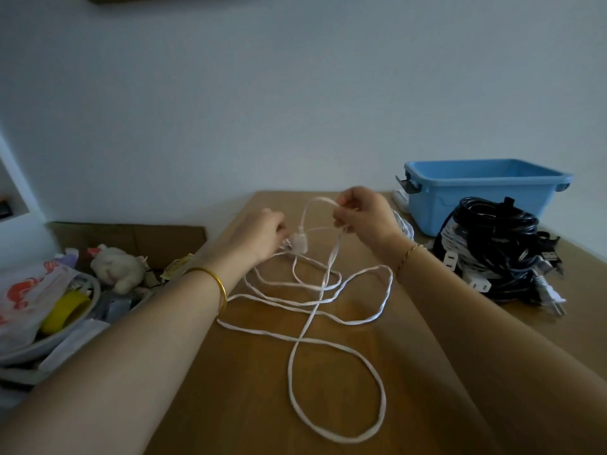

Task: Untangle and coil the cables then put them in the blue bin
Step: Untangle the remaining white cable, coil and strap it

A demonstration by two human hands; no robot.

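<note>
A long white cable point(335, 349) lies in loose crossing loops on the wooden table point(230, 405). My left hand point(259, 236) grips the cable near its white plug point(299, 243). My right hand point(363, 216) pinches a raised loop of the same cable above the table. At the back right stands the blue bin point(476, 192), open at the top. A tangled pile of black and white cables point(492, 247) with plugs sits in front of the bin.
Left of the table is a cardboard box point(131, 238) with a small plush toy point(116, 266), a plastic bag point(29, 297), a yellow tape roll point(65, 311) and a grey bowl. A white wall rises behind the table.
</note>
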